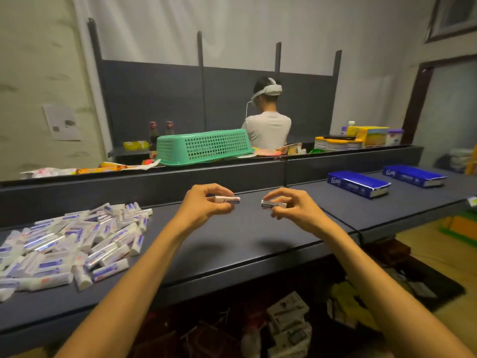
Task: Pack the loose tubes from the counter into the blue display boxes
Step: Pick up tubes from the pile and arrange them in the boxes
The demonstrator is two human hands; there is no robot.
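Tubes: 1 pinched in the left hand [206, 202], 1 in the right hand [289, 205]; probably light, squashy, so grip mid-body.

Dim, warm indoor light from overhead; soft blurred shadows of both arms fall on the dark counter [245, 236] just below the hands. Foil on the pile of tubes [69, 244] throws small white-blue glints, and the blue display boxes [358, 183] carry a sheen along their top faces. Strong wide-angle bending toward the edges, slight softness overall, murky detail under the counter.
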